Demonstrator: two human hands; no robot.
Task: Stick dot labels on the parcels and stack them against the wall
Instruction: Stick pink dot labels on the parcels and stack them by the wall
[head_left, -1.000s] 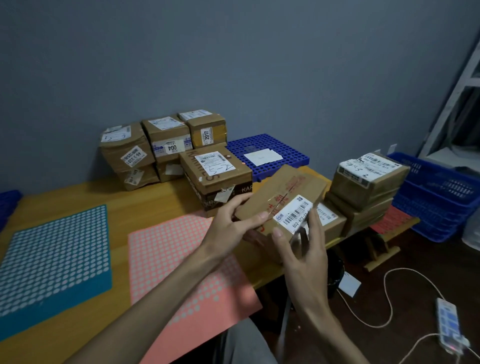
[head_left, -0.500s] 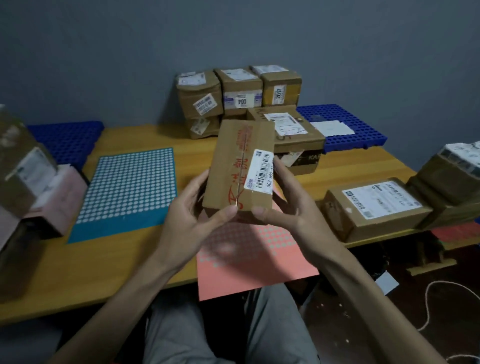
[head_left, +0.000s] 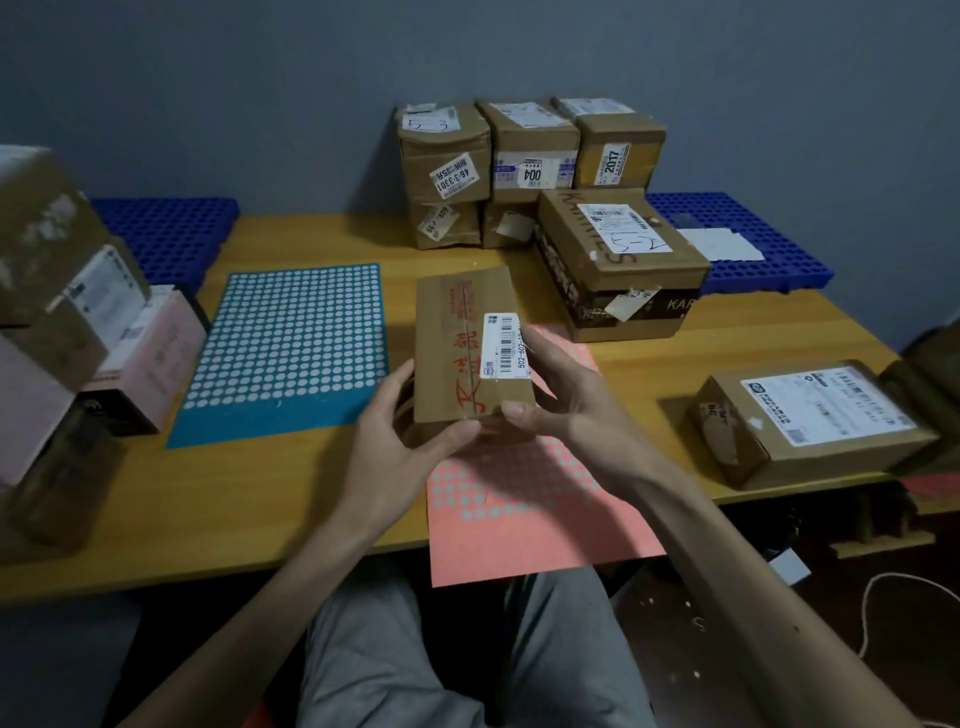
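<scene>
Both hands hold a flat brown parcel with red writing and a white barcode label, just above the pink dot-label sheet. My left hand grips its near left side, thumb on the front edge. My right hand grips the right side, thumb also on the front edge. A teal dot-label sheet lies to the left. Several brown parcels are stacked against the grey wall, and a larger box stands in front of them.
The yellow table also carries a brown parcel at the right edge and stacked brown and pink boxes at the left. Blue plastic grids lie along the wall. A white cable runs on the floor at right.
The view swung from the right toward the table's middle. Both hands brought the flat parcel leftward from the right-hand pile and turned it lengthwise over the pink sheet.
</scene>
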